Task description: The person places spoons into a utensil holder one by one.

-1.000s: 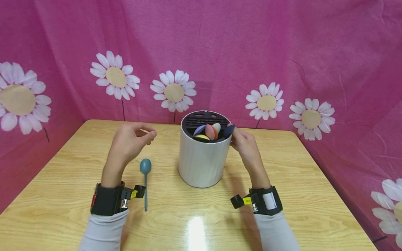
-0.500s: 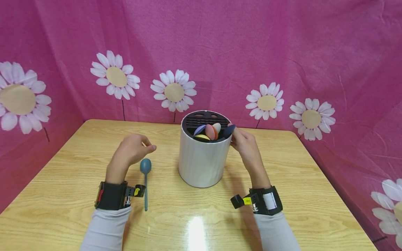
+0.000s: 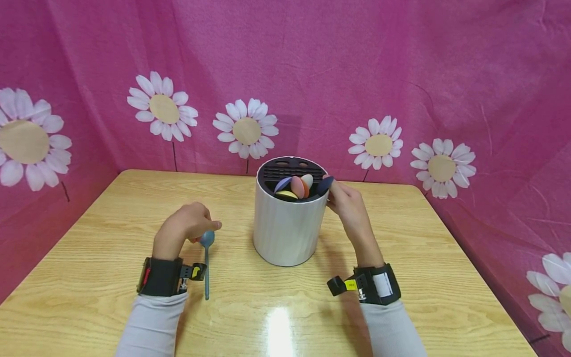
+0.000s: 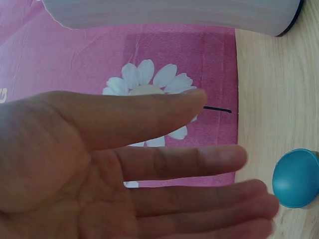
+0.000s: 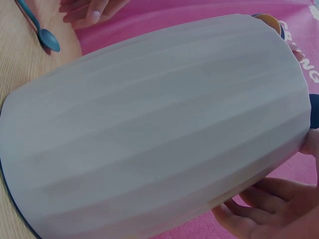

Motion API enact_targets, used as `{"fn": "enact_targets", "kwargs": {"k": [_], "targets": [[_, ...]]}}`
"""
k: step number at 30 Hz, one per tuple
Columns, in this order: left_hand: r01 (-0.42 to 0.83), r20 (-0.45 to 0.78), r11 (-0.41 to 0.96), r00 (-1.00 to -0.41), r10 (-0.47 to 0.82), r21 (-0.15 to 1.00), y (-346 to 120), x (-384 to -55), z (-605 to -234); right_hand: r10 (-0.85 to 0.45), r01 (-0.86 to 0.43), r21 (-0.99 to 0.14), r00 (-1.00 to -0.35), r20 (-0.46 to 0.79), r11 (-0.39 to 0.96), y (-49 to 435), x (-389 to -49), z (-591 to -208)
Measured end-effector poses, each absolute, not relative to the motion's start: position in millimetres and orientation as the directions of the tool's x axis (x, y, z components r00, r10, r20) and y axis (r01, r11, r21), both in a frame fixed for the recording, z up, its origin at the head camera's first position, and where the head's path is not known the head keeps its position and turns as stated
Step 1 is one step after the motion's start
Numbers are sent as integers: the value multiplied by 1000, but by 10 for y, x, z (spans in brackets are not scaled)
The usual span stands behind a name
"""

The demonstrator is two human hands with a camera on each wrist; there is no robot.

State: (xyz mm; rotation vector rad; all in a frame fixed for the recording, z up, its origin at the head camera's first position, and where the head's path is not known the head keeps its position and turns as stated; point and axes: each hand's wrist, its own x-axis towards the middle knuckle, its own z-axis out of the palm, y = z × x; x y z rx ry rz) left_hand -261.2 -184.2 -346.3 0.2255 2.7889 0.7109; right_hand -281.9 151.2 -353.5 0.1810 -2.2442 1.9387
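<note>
A teal spoon (image 3: 207, 263) lies on the table at left, its bowl away from me. My left hand (image 3: 186, 224) hangs over the bowl end. In the left wrist view its fingers are extended and apart from the thumb, with nothing between them, and the spoon's bowl (image 4: 296, 178) shows just beyond the fingertips. A white ribbed utensil holder (image 3: 287, 230) with a black slotted top stands upright at the centre. My right hand (image 3: 351, 208) grips the holder's right side near the rim, beside a dark blue utensil head (image 3: 325, 185); its fingers lie along the outer wall.
Several coloured utensil heads, among them a pink one (image 3: 297, 187) and a yellow one (image 3: 287, 195), stick out of the holder's front opening. The wooden table (image 3: 401, 297) meets a pink curtain (image 3: 312, 59) with daisies behind and at both sides.
My left hand has come down and slightly toward me, from above the teal spoon to its bowl. The right hand and the holder have stayed in place.
</note>
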Motion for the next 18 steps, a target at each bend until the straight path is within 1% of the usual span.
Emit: {"fn": "enact_targets", "kwargs": {"k": [6,18], "targets": [[28,-274,872,-944,184,489,-1835,-2600,-3511,19,-201,-967,-978,206,154,1513,-2821,-3546],[-41,-372,871,-913,167,490,-1827,-2618,-3556,16,-212,-965,-976,217,154,1518,-2833,-3552]]}}
